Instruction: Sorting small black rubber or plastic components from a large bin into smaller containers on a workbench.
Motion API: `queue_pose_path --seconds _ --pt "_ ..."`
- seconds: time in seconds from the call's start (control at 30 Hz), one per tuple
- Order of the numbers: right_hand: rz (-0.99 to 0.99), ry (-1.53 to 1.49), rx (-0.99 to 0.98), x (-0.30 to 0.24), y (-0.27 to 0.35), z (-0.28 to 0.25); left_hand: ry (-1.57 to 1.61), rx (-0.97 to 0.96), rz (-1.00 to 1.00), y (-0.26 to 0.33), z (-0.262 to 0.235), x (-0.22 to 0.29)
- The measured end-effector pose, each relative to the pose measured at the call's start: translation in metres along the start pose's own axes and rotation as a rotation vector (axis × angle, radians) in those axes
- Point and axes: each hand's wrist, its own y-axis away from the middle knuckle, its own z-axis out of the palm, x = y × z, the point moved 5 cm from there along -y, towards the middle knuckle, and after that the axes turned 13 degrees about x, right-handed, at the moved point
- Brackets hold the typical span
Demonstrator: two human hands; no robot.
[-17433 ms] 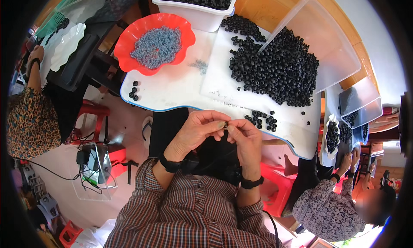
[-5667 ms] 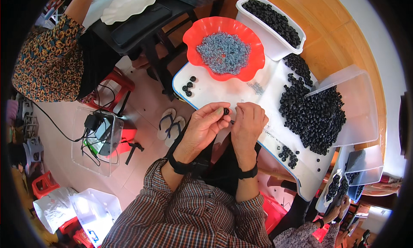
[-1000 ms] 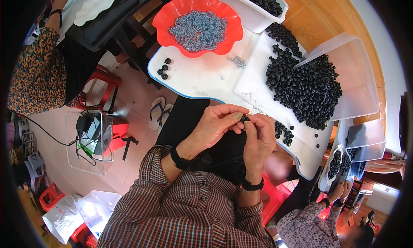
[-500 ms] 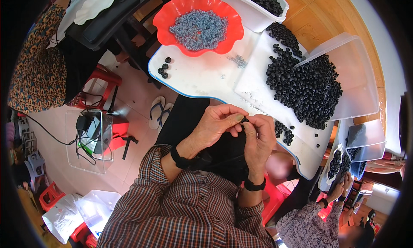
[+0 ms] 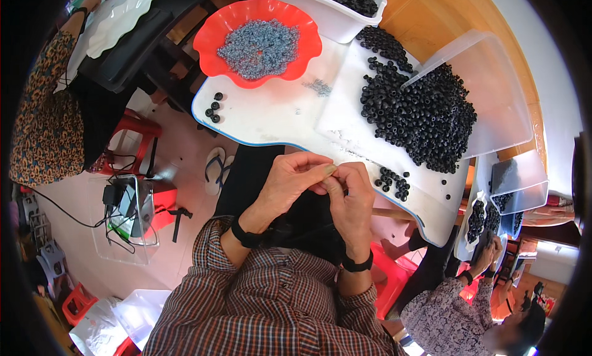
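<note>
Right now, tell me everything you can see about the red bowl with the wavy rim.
The red bowl is wide, with a scalloped rim and smooth, plastic-looking wall. It sits open side up at the far left of the white table, holding a layer of tiny grey-blue pieces, a spot of red showing through. Neither the left hand nor the right hand touches it; I can't tell whether it meets the white tub.

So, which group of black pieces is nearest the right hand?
The small cluster just right of that hand; the big heap and leftmost four lie farther.
</note>
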Motion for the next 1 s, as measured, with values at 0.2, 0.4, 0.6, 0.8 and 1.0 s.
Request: queue_pose_path --seconds 0.2,0.4,0.6,0.8,1.0 --pt "0.072 -0.065 -0.025 0.007 0.001 -0.003 0.034 -0.028 -0.022 -0.002 0.000 -0.001" --pt "0.287 -0.425 0.095 0.021 0.011 -0.002 0.238 -0.115 -0.077 -0.005 -0.003 -0.008" --pt "0.353 -0.483 0.066 0.019 0.013 0.001 0.379 -0.175 -0.077 -0.007 -0.005 -0.009" --pt "0.406 -0.504 0.074 0.020 0.015 0.006 0.428 -0.167 -0.092 -0.007 -0.007 -0.008" --pt "0.412 -0.481 0.094 0.016 0.010 0.005 0.430 -0.074 -0.133 -0.008 -0.005 -0.004"
